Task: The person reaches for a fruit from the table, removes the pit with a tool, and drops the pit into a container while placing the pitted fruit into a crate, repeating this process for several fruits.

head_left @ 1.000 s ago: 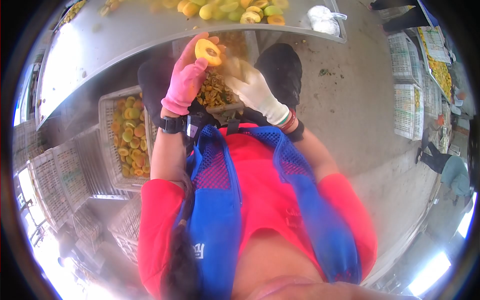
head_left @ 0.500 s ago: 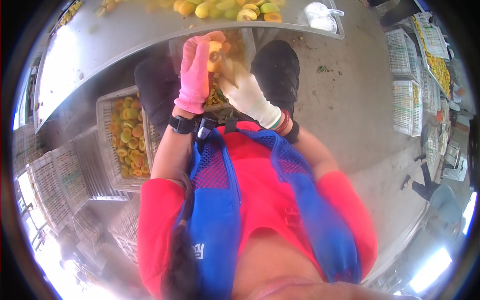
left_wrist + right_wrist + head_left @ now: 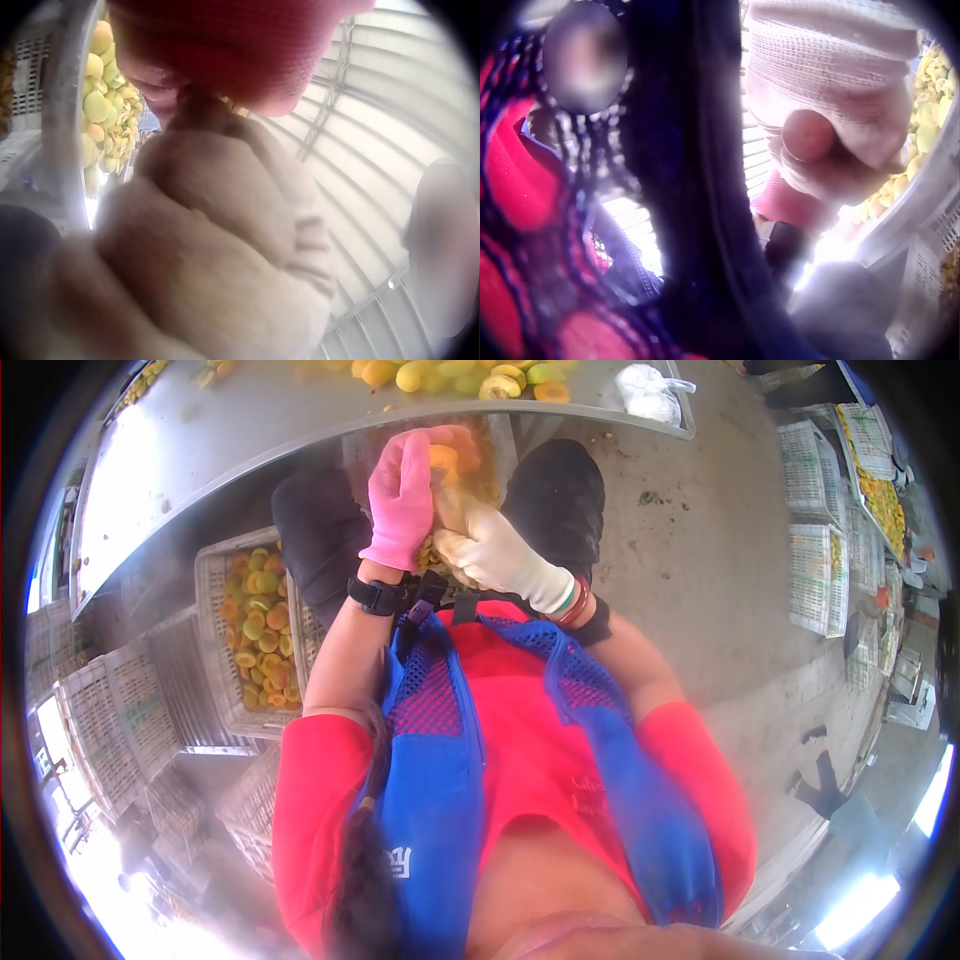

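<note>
In the head view, my pink-gloved left hand [image 3: 402, 500] holds an orange-yellow fruit [image 3: 443, 457] below the metal table's edge. My white-gloved right hand [image 3: 497, 555] is close against it, fingers curled round a tool. The tool's round handle end [image 3: 808, 135] pokes out of the white glove [image 3: 832, 67] in the right wrist view; its working end cannot be made out. The left wrist view has the curled right hand [image 3: 210, 232] large and blurred under the pink glove [image 3: 225, 52], which hides the fruit.
Halved fruits [image 3: 500, 387] and a white bundle [image 3: 648, 395] lie on the metal table [image 3: 240, 445]. A crate of fruit [image 3: 265, 625] stands at the left, with stacked crates [image 3: 818, 580] at the far right. Fruit pieces [image 3: 430, 556] show below my hands.
The fruit's cut face, turned up earlier, is now mostly hidden. My left hand has turned around the fruit, and my right hand has closed in on it.
</note>
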`<state>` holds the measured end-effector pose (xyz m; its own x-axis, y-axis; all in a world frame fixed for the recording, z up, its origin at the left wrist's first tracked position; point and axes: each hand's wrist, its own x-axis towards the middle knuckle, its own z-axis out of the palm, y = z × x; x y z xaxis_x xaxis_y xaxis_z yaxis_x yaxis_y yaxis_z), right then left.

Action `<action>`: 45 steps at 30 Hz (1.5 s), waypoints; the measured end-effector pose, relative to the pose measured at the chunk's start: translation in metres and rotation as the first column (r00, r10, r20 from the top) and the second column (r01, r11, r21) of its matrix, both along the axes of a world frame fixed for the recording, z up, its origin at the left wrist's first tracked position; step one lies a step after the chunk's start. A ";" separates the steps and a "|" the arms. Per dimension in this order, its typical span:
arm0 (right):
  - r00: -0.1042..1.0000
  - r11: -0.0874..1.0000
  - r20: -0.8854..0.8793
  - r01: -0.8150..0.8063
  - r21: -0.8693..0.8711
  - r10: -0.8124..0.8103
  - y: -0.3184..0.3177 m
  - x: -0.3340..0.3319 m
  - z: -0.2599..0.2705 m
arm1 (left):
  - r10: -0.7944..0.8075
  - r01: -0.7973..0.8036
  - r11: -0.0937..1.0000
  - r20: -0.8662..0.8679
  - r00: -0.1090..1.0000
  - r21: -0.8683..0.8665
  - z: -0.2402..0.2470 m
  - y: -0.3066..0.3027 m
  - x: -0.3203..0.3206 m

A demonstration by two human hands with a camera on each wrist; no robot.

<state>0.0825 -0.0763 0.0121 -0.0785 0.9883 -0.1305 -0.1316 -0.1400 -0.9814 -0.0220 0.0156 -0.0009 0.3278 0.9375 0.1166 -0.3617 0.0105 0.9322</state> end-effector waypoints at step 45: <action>0.991 0.981 0.000 -0.135 -0.142 0.137 -0.008 0.043 0.054 | 0.119 0.411 0.902 -0.991 0.060 0.133 -0.072 0.216 0.030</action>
<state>0.1258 -0.0838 0.0659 -0.2091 0.9400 -0.2695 -0.0925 -0.2934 -0.9515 0.0079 0.2320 -0.0727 0.5113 0.8360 -0.1991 0.8305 -0.4210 0.3648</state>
